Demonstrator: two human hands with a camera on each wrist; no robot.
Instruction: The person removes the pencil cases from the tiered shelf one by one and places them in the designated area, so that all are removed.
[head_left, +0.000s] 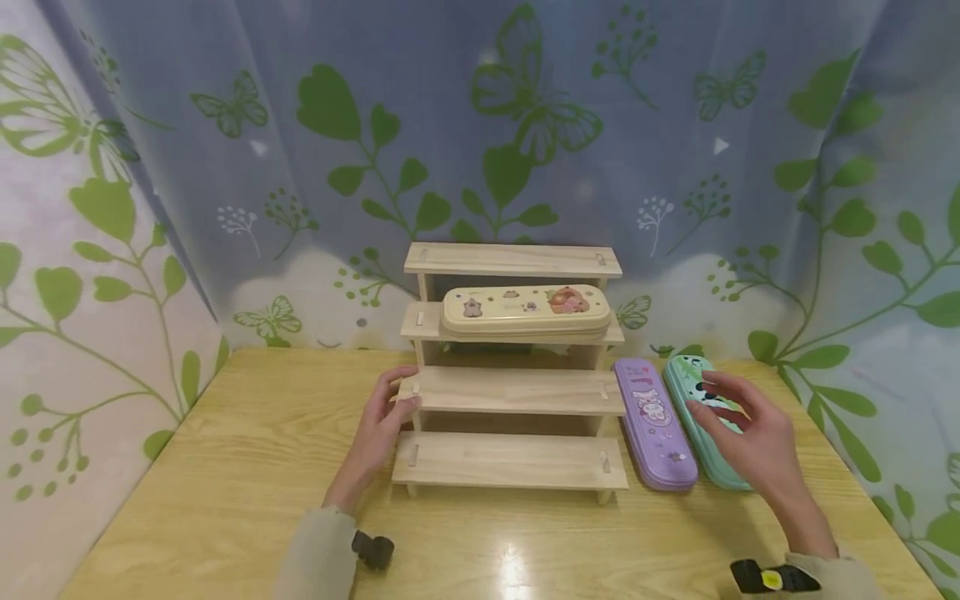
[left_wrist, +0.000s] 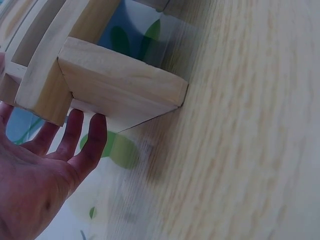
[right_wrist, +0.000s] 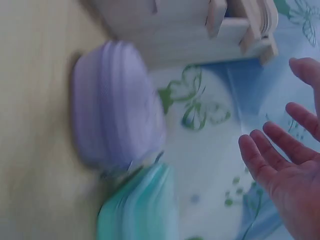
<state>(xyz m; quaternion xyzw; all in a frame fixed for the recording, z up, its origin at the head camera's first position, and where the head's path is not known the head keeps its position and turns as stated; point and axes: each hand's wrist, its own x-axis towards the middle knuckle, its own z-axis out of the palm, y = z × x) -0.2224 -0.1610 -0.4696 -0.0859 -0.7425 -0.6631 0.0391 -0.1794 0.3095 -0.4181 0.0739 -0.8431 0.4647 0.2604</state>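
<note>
By the desk's (head_left: 860,527) right edge, the green case (head_left: 693,385) points backward under the spread right hand (head_left: 761,442); left hand (head_left: 380,425) grips shelf (head_left: 510,390).

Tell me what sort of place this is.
Probably an indoor tabletop display spot, screened by fabric: a wood-grain table stands against a curtain printed with butterflies and leaves, and a stepped wooden rack on it holds a cream case.

Head cam's up high, facing forward and down toward the back edge of the table (head_left: 225,467); wrist cams sit way closer, tilted sideways, both sharing the wooden shelf (head_left: 512,390).
</note>
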